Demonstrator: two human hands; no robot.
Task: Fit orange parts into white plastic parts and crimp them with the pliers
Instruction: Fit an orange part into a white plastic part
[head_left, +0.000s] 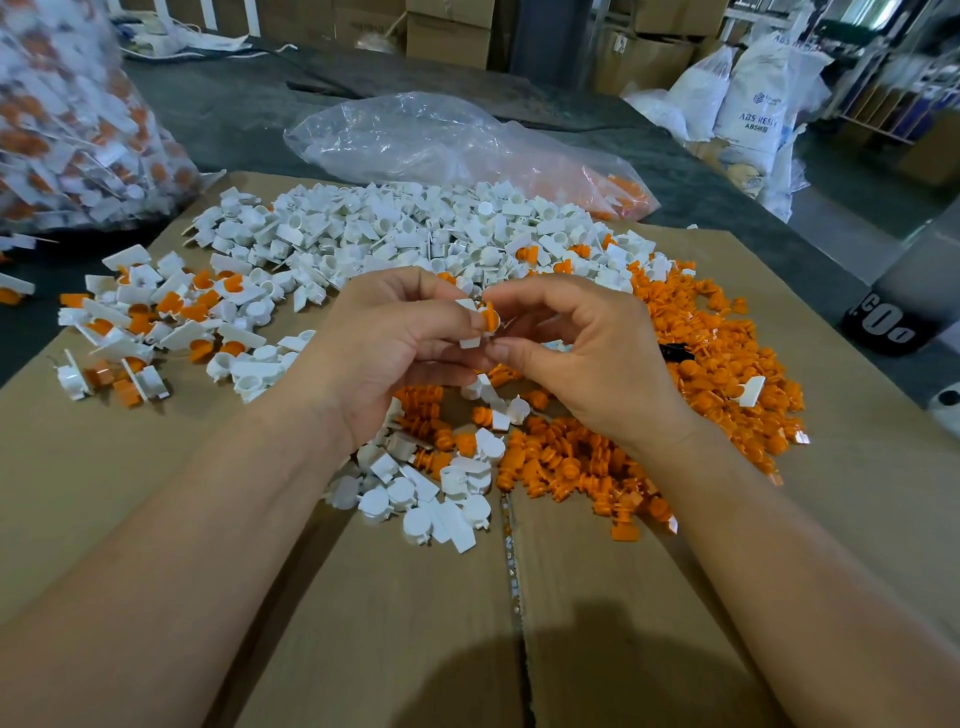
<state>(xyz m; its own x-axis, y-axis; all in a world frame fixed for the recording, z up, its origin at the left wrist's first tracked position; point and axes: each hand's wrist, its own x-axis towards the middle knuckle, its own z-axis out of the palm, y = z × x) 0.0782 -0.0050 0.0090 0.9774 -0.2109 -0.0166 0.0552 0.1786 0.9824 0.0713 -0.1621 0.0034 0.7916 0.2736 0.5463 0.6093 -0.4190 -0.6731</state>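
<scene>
My left hand (387, 343) and my right hand (582, 353) meet above the middle of the cardboard. Between their fingertips sits a white plastic part (470, 340) with an orange part (490, 316) set against its top. The left thumb and fingers pinch the white part; the right thumb and forefinger touch the orange part. Loose white parts (395, 228) are heaped at the back, loose orange parts (727, 374) at the right. A small dark object (675, 352), possibly the pliers' handle, lies half buried among the orange parts.
Fitted white-and-orange pieces (156, 322) lie scattered at the left. A full clear bag of such pieces (78, 119) stands at the far left. A nearly flat clear bag (441, 135) lies behind the white heap. The flat cardboard (415, 623) covers the table; sacks and boxes stand behind.
</scene>
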